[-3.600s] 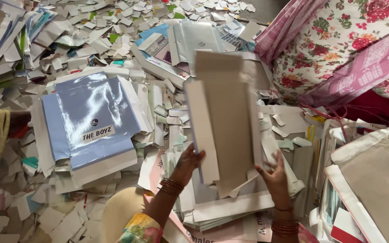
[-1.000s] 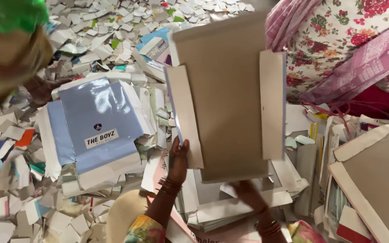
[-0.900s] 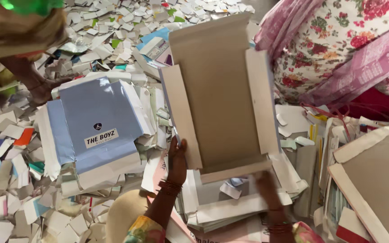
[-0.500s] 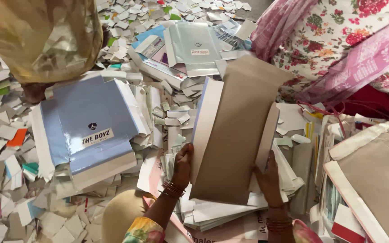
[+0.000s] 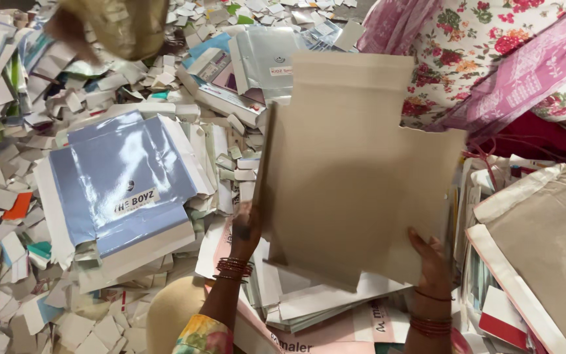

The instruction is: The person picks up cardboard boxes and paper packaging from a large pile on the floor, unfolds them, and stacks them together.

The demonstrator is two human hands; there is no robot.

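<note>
Head view: both hands point(image 5: 247, 229) on brown die-cut card sheet point(image 5: 355, 170) above stacked sheets point(image 5: 322, 305).

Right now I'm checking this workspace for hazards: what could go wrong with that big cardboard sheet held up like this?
The brown cardboard sheet is pinched only at its lower edge by the left hand and right hand, so it could flop or slip. It also hides much of the stack of flattened sheets beneath it. Its right edge sits close to the person in floral clothing and might brush them.
</note>
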